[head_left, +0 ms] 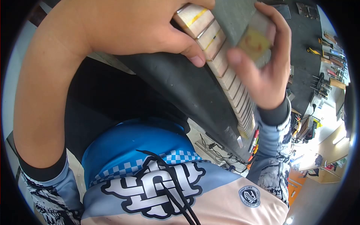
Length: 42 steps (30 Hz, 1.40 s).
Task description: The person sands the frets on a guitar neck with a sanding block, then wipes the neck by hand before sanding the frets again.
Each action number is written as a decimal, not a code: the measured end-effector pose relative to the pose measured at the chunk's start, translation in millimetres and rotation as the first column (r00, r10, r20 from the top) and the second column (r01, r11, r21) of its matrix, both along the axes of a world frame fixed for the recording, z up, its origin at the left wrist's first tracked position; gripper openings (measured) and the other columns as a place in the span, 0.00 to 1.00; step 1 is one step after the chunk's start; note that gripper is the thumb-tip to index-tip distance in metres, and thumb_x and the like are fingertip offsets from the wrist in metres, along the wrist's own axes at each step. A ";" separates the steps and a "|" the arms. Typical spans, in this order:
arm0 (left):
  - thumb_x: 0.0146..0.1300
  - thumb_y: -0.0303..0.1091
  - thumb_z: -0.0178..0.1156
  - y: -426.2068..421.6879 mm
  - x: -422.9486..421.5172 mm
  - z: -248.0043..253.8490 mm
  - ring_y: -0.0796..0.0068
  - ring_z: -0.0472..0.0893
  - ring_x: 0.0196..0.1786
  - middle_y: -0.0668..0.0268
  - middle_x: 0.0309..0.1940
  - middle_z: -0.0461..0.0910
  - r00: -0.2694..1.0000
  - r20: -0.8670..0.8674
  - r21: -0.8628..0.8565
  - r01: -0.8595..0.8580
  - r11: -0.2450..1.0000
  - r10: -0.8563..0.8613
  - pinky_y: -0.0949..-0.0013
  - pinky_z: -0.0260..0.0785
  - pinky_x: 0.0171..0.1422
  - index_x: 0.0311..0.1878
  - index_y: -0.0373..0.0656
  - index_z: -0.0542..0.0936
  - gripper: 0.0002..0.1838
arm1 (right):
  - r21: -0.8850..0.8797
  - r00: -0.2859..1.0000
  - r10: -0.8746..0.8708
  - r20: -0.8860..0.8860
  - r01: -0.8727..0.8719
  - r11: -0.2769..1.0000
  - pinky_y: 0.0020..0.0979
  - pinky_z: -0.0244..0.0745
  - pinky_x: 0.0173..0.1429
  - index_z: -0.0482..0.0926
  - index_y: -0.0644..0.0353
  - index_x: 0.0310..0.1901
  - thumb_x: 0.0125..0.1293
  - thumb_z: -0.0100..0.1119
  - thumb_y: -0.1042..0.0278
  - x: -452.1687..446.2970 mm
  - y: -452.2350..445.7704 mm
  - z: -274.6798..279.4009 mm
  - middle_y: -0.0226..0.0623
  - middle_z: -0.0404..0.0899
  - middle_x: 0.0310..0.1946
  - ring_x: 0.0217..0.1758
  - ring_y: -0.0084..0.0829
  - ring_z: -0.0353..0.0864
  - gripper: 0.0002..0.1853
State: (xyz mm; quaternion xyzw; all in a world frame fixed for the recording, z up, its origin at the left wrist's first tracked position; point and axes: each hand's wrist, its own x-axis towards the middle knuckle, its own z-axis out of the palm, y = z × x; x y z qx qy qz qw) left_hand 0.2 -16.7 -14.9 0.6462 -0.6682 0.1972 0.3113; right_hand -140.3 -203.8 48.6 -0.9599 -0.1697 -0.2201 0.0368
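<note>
The left hand [161, 33] is cut off at twelve o'clock; toward two, the right hand [267, 80] and a yellowish block [256, 37] are blurred, the red mark [259, 47] seemingly illegible.

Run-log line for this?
left hand: thumb along fretted neck | right hand: holding yellow-faced block, blurred | below: dark surface

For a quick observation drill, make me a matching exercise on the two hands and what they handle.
Column one:
1. Left hand
2. Right hand
3. Wooden strip
4. Block

Column two:
A. Partly yellow, with a reddish mark
B. Thumb at the strip's edge, near its top end in the picture
C. Pale, crossed by many lines
D. Blurred, with thumb and fingers around the block

Right pairs: 1-B, 2-D, 3-C, 4-A
</note>
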 end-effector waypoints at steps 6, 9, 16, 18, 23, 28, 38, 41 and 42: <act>0.48 0.67 0.77 -1.5 0.3 0.0 0.69 0.78 0.36 0.71 0.30 0.81 1.000 0.003 -0.006 -0.003 1.000 0.003 0.65 0.65 0.43 0.40 0.44 0.89 0.32 | 0.147 0.982 -0.158 -0.101 0.172 0.974 0.32 0.73 0.57 0.65 0.65 0.69 0.58 0.79 0.44 -0.1 13.3 1.8 0.39 0.74 0.52 0.53 0.30 0.78 0.47; 0.48 0.67 0.77 0.6 3.0 0.2 0.69 0.78 0.36 0.70 0.30 0.81 1.000 -0.004 -0.007 -0.023 1.000 0.023 0.65 0.65 0.43 0.39 0.44 0.89 0.32 | 0.269 0.984 0.078 -0.158 -0.033 0.963 0.34 0.71 0.69 0.57 0.67 0.76 0.60 0.77 0.47 -13.4 -7.9 1.5 0.46 0.74 0.64 0.65 0.34 0.78 0.52; 0.48 0.67 0.77 9.6 8.2 3.3 0.69 0.79 0.36 0.70 0.30 0.81 0.995 0.003 -0.007 -0.096 0.995 0.096 0.65 0.65 0.43 0.39 0.44 0.89 0.32 | 0.208 0.994 -0.058 -0.098 0.077 0.975 0.35 0.72 0.68 0.60 0.66 0.75 0.61 0.76 0.48 -11.6 -20.0 0.1 0.45 0.75 0.63 0.63 0.34 0.77 0.49; 0.48 0.66 0.77 10.4 9.0 3.7 0.69 0.79 0.36 0.70 0.30 0.81 0.994 0.000 -0.007 -0.106 0.994 0.106 0.65 0.65 0.43 0.39 0.44 0.89 0.32 | 0.192 0.997 0.029 -0.070 -0.015 0.981 0.35 0.72 0.67 0.60 0.66 0.75 0.61 0.75 0.49 -17.5 -13.1 -1.6 0.45 0.76 0.62 0.63 0.33 0.78 0.49; 0.48 0.66 0.77 13.8 6.8 3.2 0.68 0.79 0.36 0.70 0.30 0.81 0.993 -0.002 -0.002 -0.120 0.993 0.120 0.65 0.65 0.43 0.39 0.44 0.89 0.32 | 0.359 0.976 -0.076 -0.204 0.147 0.922 0.36 0.70 0.70 0.58 0.66 0.76 0.61 0.76 0.51 -12.6 -22.7 -2.2 0.47 0.73 0.65 0.65 0.35 0.77 0.50; 0.48 0.66 0.77 11.5 4.3 5.7 0.69 0.79 0.36 0.70 0.30 0.80 0.992 -0.046 0.050 -0.115 0.992 0.117 0.65 0.65 0.43 0.39 0.45 0.89 0.32 | 0.316 0.974 -0.048 -0.221 0.118 0.942 0.37 0.70 0.70 0.60 0.67 0.74 0.63 0.75 0.54 -15.3 -17.9 1.4 0.48 0.73 0.66 0.66 0.36 0.76 0.46; 0.47 0.66 0.78 14.1 4.3 2.3 0.69 0.78 0.36 0.71 0.29 0.80 0.995 -0.011 0.004 -0.099 0.995 0.099 0.65 0.65 0.43 0.39 0.46 0.89 0.31 | 0.530 0.975 -0.123 -0.183 0.203 0.823 0.32 0.69 0.70 0.61 0.66 0.76 0.76 0.59 0.56 -16.4 -46.6 10.1 0.42 0.74 0.64 0.64 0.31 0.76 0.35; 0.47 0.66 0.78 12.3 4.5 2.0 0.69 0.78 0.36 0.71 0.29 0.79 0.996 -0.013 0.009 -0.086 0.996 0.087 0.65 0.65 0.43 0.39 0.46 0.89 0.31 | 0.429 0.978 0.016 -0.208 0.076 0.900 0.32 0.69 0.69 0.59 0.67 0.77 0.75 0.60 0.54 -20.2 -49.2 -0.8 0.41 0.75 0.62 0.63 0.30 0.77 0.37; 0.47 0.66 0.78 10.9 4.2 1.5 0.69 0.78 0.36 0.71 0.29 0.79 0.997 -0.013 0.012 -0.079 0.997 0.079 0.65 0.65 0.42 0.39 0.46 0.89 0.31 | 0.508 0.976 0.021 -0.216 0.094 0.856 0.31 0.69 0.69 0.58 0.67 0.77 0.75 0.63 0.54 -21.4 -45.0 -4.1 0.41 0.76 0.61 0.62 0.30 0.77 0.39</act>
